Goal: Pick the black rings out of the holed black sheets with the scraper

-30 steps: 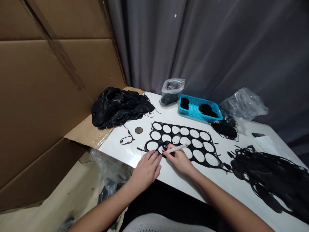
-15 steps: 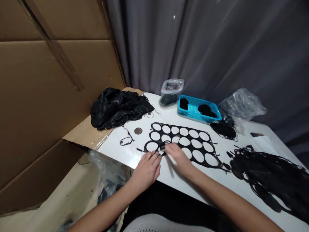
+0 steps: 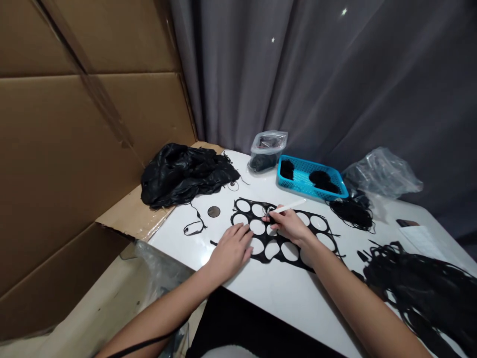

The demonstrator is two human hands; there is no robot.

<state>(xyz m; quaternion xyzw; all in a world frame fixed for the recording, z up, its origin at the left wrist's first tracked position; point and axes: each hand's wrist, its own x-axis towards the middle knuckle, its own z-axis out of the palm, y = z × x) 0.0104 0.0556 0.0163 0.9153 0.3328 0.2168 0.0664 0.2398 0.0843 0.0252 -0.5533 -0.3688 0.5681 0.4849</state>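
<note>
Left hand (image 3: 231,250) lies palm-down; right hand (image 3: 289,226) pinches white stick (image 3: 291,205).

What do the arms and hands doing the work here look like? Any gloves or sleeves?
The person's left hand and right hand are bare, with no gloves and no rings that I can make out. Neither left forearm nor right forearm shows a sleeve. A thin dark cord crosses the left forearm near the bottom edge; whether it is worn is unclear.

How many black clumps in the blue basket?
2 in the blue perforated plastic basket: small black clump at left, larger black clump toward right. More may be hidden underneath.
</note>
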